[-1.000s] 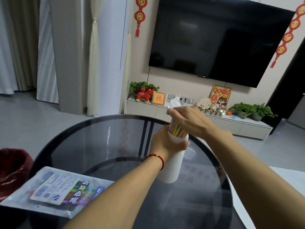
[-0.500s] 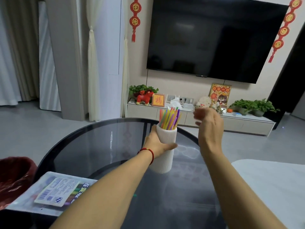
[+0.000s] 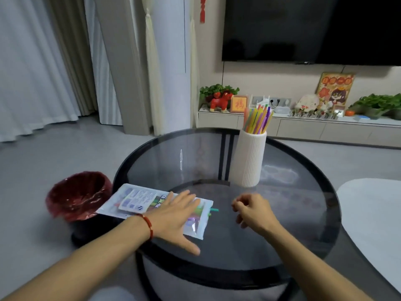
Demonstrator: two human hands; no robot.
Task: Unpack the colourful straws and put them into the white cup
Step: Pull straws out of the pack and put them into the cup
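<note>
Straws (image 3: 258,120) standing bunched in the cup (image 3: 248,158), tips fanned above the rim; cup upright toward the far edge of the tabletop (image 3: 303,224). Bulk of the job judged done. Left over: a few straws seemingly inside the pack (image 3: 156,203) at the near left edge, one green end (image 3: 213,210) poking from its open mouth. Pack overhanging the table rim, above the red bin (image 3: 79,195).

Left hand (image 3: 175,216) flat on the pack, fingers straight and spread, pressing, gripping nothing. Right hand (image 3: 252,210) hovering just beside the pack's mouth, fingers loosely curled, holding nothing visible; possibly poised to pull out the green straw.

Hard to judge: number of straws left in the pack, hidden under the left hand and blurred print. Right fingertips turned away, so any small pinch not confirmable. Cup's inside hidden.
</note>
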